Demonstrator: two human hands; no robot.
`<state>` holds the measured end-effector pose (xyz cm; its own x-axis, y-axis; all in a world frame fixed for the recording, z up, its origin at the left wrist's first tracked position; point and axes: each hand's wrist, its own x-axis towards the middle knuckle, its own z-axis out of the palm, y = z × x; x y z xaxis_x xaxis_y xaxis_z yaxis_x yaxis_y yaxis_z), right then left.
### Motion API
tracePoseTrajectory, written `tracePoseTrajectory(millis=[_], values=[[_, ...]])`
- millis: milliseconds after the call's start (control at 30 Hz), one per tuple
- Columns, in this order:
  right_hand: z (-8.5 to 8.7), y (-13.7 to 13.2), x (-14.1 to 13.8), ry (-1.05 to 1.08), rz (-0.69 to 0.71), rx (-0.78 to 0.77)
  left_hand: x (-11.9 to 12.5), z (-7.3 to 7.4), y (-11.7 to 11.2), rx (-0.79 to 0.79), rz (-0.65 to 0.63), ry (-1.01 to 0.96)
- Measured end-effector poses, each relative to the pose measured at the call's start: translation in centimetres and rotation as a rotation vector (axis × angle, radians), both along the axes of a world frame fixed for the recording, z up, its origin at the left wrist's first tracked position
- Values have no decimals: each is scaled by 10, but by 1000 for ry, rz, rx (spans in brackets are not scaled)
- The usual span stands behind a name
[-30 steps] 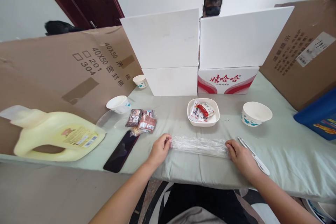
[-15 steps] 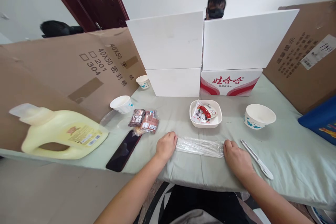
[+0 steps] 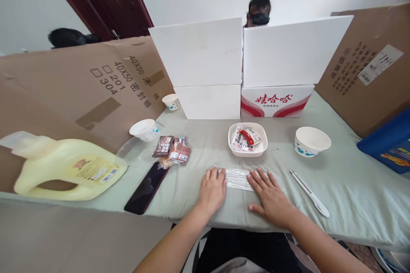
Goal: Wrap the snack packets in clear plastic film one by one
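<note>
A folded strip of clear plastic film lies flat on the cloth in front of me. My left hand rests on its left end, fingers lying flat and close together. On the right end my right hand is spread flat, its thumb apart from the fingers. Just beyond the film sits a white dish holding several small printed sachets. To the right of my right hand lies a white utility knife. A dark phone is at the left, near some wrapped snacks.
A yellow jug lies on its side at the left. Paper bowls stand right and left. White boxes and tall cardboard wall the table. A person is behind the boxes; a blue container is far right.
Both hands have let go of the film's ends and now lie flat on it, closer together. The right fingers have spread. The view has shifted slightly.
</note>
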<state>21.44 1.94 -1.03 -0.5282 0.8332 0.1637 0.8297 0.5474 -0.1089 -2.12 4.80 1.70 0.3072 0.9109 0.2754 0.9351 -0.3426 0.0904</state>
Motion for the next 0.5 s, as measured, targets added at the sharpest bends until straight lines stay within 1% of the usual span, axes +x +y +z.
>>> tracePoseTrajectory(millis=[33, 100, 200, 267, 367, 433, 500], values=[[-2, -5, 7, 3, -30, 15, -5, -2, 2, 6, 27, 5], [-3, -19, 21, 15, -54, 77, -13, -5, 4, 18, 41, 8], [1, -49, 39, 32, -13, 137, -15, -7, 4, 29, 11, 19], [4, -70, 45, 45, 29, 147, -9, -8, 2, 29, -33, 24], [14, -93, 45, 132, 63, 179, 10, -7, -5, -15, -146, 0], [26, -100, 42, 198, 80, 196, 22, -5, -13, -83, -220, -29], [42, -102, 38, 199, 133, 193, 32, -3, -21, -160, -267, -44]])
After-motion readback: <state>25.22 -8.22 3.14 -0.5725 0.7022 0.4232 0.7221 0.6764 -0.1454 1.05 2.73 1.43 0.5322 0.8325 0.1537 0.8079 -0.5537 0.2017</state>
